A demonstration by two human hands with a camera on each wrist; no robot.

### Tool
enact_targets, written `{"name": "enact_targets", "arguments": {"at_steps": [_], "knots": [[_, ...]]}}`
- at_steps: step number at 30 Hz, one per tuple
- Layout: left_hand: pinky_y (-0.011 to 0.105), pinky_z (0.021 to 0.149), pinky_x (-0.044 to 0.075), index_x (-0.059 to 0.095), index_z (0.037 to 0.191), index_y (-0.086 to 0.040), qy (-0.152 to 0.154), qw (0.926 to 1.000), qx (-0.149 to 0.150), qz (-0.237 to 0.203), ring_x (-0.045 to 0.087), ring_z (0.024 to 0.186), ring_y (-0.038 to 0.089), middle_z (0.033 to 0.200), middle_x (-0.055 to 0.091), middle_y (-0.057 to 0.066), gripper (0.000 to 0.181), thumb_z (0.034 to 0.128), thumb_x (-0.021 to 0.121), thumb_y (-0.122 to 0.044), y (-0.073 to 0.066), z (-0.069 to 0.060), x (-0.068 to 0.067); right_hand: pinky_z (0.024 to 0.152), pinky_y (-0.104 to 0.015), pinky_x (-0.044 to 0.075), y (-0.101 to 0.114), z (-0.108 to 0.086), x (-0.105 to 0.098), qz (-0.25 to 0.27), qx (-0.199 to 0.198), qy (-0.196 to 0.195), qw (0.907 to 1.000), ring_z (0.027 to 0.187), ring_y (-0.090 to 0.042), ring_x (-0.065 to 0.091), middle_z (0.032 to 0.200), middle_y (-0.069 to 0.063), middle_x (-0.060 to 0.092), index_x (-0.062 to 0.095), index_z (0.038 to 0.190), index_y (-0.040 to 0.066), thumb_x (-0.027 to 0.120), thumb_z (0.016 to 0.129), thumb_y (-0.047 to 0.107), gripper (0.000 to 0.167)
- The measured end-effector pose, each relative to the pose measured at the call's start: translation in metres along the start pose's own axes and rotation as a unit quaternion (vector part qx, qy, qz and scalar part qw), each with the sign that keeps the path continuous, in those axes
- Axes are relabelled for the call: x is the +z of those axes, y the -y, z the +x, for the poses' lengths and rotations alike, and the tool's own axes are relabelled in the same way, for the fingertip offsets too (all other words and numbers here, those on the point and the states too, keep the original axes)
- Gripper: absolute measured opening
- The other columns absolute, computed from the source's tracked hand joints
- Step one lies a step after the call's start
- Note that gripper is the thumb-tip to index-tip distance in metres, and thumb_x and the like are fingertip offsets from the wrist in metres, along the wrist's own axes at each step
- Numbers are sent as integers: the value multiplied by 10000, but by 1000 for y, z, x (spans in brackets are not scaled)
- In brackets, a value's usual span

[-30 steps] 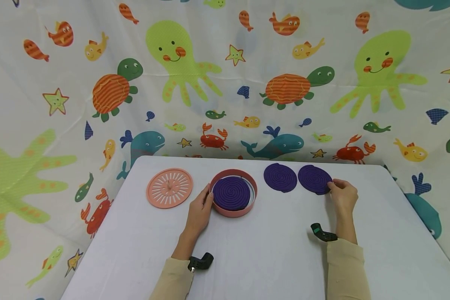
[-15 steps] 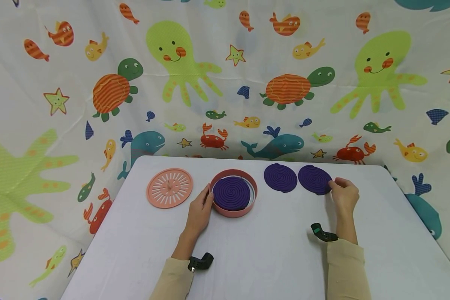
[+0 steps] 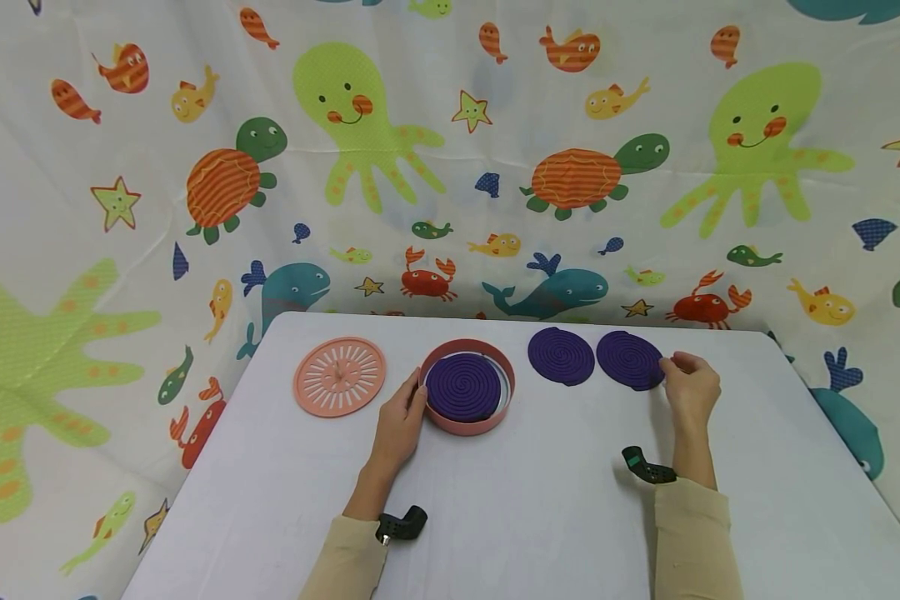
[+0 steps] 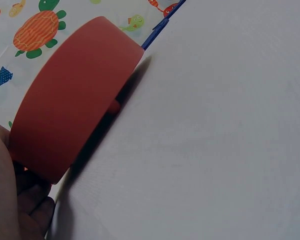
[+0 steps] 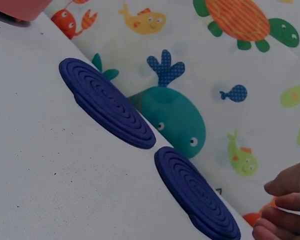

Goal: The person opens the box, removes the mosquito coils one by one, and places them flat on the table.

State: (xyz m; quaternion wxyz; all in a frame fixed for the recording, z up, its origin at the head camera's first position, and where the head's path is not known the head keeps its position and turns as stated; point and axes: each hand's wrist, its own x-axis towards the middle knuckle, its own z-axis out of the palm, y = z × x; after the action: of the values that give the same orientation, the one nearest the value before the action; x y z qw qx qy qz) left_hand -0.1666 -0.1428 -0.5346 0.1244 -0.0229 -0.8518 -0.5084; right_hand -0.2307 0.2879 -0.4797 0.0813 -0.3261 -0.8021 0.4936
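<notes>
A round pink mosquito coil holder [image 3: 465, 428] stands on the table left of the middle, with a purple mosquito coil [image 3: 462, 387] lying in it. My left hand [image 3: 401, 421] grips its left side, thumb at the rim and fingers around the wall; the left wrist view shows the holder's outer wall [image 4: 72, 100]. Two more coils lie flat to the right, the nearer-in coil [image 3: 561, 356] and the far-right coil [image 3: 630, 360]. Beside the far-right coil [image 5: 197, 195] is my right hand [image 3: 692, 390], fingers loosely bent and holding nothing. A small gap shows between them in the right wrist view.
A pink slotted lid [image 3: 339, 377] lies flat on the left of the white table [image 3: 525, 508]. Behind the table's back edge hangs a curtain [image 3: 450, 200] printed with sea animals. Each wrist wears a dark camera band.
My right hand has drifted slightly to the right, off the edge of the far-right coil, which stays put. The left hand and the holder have not moved.
</notes>
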Motion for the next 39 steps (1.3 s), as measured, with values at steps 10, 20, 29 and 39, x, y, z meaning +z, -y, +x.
{"name": "enact_targets", "arguments": {"at_steps": [10,20,29,39], "knots": [[409,1175,408,470,1492,-60,-21,10000,9,9,476,1418,224,1509,518,79,510,1066,465,-341,1,0,1,1083,-357,521,4,0,1,95,-28,-79,9999,1230,-254,555,1444,-125,568,517,1469,116,546,1014,316,497],[411,1170,415,475,1487,-47,-43,10000,39,59,483,1412,226,1502,524,86,508,1066,466,-333,1,0,1,941,-217,549,10,-5,0,50,-300,-334,9990,1133,-188,577,1368,-110,618,571,1424,120,551,1005,339,473],[383,1171,415,464,1496,-58,1,10000,-26,75,476,1416,194,1511,516,64,506,1067,464,-327,1,0,2,928,-196,545,14,-10,-1,128,-473,-427,9979,1069,-138,579,1336,-110,632,596,1399,116,565,995,343,464],[416,1173,412,471,1487,-39,-25,10000,6,54,481,1414,234,1504,522,90,510,1068,461,-330,-1,-1,0,872,-159,527,19,-14,-2,216,-705,-548,9958,962,-48,553,1298,-117,651,620,1371,102,578,986,348,459]]}}
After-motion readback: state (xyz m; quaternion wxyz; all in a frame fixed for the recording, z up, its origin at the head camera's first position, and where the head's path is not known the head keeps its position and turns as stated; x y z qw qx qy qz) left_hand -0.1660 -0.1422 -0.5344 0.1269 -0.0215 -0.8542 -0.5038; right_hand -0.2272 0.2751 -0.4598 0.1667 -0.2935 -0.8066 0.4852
